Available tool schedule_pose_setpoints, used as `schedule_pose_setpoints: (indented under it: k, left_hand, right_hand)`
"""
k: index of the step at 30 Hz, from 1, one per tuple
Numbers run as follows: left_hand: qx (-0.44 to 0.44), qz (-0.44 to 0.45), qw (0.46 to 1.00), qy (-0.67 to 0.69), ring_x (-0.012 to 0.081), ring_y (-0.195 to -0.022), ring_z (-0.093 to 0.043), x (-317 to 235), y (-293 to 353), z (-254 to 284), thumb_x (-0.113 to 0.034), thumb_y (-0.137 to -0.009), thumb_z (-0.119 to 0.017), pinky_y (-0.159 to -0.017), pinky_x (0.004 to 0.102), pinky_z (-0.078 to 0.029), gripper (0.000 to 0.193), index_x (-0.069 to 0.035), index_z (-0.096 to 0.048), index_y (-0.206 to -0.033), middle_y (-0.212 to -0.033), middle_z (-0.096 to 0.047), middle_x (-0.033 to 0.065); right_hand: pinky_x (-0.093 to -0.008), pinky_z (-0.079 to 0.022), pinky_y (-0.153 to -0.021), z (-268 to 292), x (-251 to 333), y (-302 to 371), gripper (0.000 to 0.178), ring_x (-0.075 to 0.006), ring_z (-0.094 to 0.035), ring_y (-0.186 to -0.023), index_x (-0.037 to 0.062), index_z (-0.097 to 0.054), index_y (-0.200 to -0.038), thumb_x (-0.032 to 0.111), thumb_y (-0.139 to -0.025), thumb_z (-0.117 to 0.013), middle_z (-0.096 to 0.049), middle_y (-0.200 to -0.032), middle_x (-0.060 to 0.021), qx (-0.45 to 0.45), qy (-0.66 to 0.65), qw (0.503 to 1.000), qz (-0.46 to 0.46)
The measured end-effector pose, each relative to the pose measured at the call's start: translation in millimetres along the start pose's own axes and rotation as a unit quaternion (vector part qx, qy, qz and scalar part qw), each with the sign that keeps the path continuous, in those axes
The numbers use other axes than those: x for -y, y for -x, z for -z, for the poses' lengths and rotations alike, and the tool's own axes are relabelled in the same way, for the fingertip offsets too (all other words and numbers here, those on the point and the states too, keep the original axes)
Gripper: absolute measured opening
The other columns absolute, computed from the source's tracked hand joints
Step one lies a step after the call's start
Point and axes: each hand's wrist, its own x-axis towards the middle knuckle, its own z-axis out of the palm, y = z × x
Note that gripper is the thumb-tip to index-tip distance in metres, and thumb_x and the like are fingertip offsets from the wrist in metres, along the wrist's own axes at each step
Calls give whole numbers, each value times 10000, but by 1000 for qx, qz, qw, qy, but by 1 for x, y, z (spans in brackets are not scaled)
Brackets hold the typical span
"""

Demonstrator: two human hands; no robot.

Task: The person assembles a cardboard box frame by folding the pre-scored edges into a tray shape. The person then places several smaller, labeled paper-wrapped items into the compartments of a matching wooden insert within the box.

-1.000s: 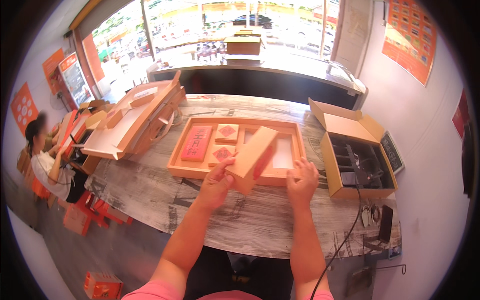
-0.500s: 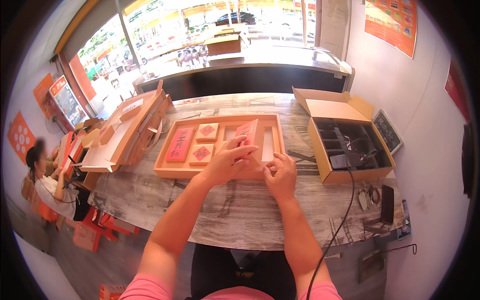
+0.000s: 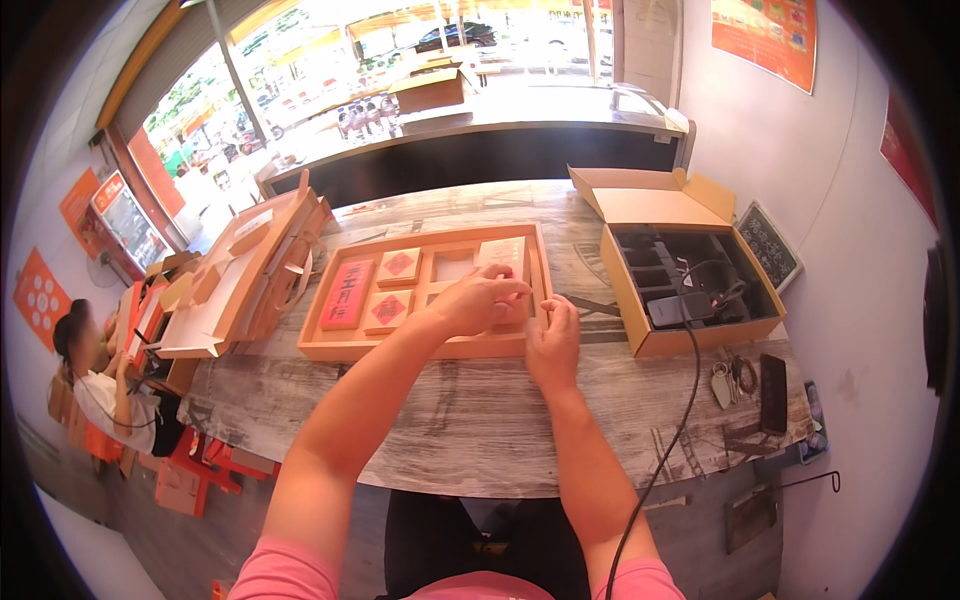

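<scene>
A shallow orange-brown tray box [image 3: 425, 349] with compartments lies on the table in front of me. In its right compartment lies a flat pale-orange box [image 3: 503, 252], partly covered by my left hand [image 3: 478, 300], whose bent fingers close over it. Beside the tray's right wall is my right hand [image 3: 555, 338], fingers curled and thumb against them; what they hold, if anything, is hidden. A flat red-topped box [image 3: 347, 294] fills the left compartment. Two small square boxes sit next to it, a far one [image 3: 400, 265] and a near one [image 3: 388, 311], each with a red diamond.
An open carton [image 3: 640, 345] with black dividers, a device and a cable stands at right. Keys [image 3: 722, 384] and a black phone-like slab [image 3: 773, 394] lie near it. Open cardboard boxes [image 3: 235, 275] are stacked at left. Another person [image 3: 105, 385] sits farther left.
The flat box, tilted up in my left hand before, now lies down in the right compartment. My right hand's fingers have drawn together at the tray's right edge. The view has shifted slightly.
</scene>
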Motion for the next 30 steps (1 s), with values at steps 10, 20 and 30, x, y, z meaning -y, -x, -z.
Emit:
schedule_pose_setpoints:
  k: [10,20,30]
  left_hand:
    - [-11,9,997,-70,381,-1310,-572,-11,-12,-6,-172,-951,-684,-1083,440,-496,358,-233,-732,-1300,-1440,-573,187]
    - [-67,5,986,-154,355,-1286,-594,4,-22,-33,-181,-940,-707,-1051,423,-529,346,-249,-737,-1278,-1391,-604,148]
    - [-92,-77,955,-273,341,-1178,-636,8,-15,-48,-188,-926,-723,-982,437,-553,311,-244,-734,-1232,-1276,-647,119]
  right_hand:
    - [-531,-429,-1098,1,4,0,341,-449,-529,-1288,1,-573,-1153,-10,-814,-615,-559,-1341,-266,5,-8,1000,-14]
    - [-531,-429,-1097,-1,5,1,353,-455,-525,-1285,1,-562,-1160,-31,-811,-605,-550,-1336,-269,8,-13,1000,-4]
    - [-532,-434,-1093,1,4,1,358,-448,-523,-1278,-7,-562,-1149,-27,-793,-597,-550,-1330,-259,11,4,1000,-1]
